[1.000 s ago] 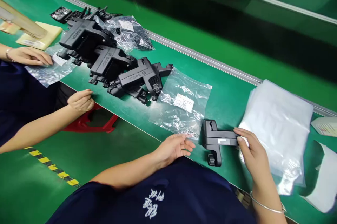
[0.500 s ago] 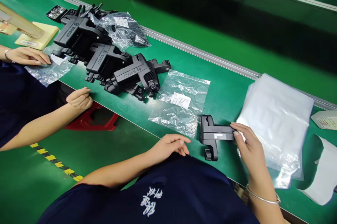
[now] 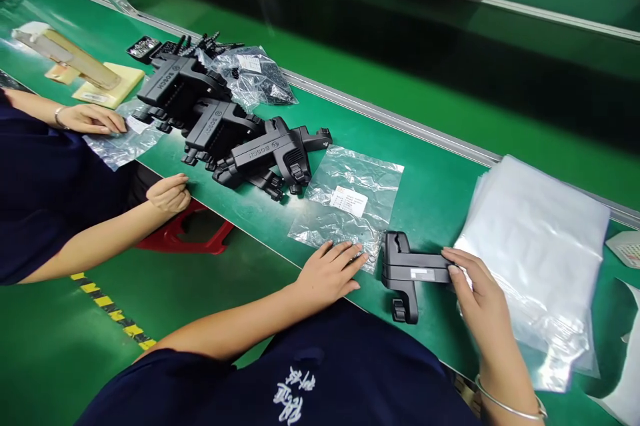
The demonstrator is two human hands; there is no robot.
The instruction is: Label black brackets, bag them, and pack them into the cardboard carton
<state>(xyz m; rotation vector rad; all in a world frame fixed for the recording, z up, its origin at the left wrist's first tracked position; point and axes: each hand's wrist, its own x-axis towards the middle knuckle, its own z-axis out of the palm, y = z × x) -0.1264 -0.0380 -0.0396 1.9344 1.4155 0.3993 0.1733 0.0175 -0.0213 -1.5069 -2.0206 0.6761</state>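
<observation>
My left hand (image 3: 330, 274) lies palm down with its fingers spread, over the near edge of a clear plastic bag (image 3: 373, 173) that has a white printed label (image 3: 349, 201). My right hand (image 3: 481, 296) pinches the right end of a black plastic clamp bracket (image 3: 399, 271) between thumb and fingers. The bracket rests on the green bench just right of the bag, a small white sticker on its upper face and a knob on its lower arm. Small contents in the bag's near corner cannot be made out.
Several black brackets (image 3: 260, 151) marked BOSCH lie piled left of the bag. Behind them is a bag of dark parts (image 3: 267, 83). A stack of clear bags (image 3: 543, 246) sits at the right. A co-worker's hands (image 3: 170, 194) are at the left, above a red stool (image 3: 207, 239).
My left hand has gone from loosely curled at the bench edge to flat and spread over the bag's near edge. My right hand keeps its grip on the bracket. The view has shifted slightly.
</observation>
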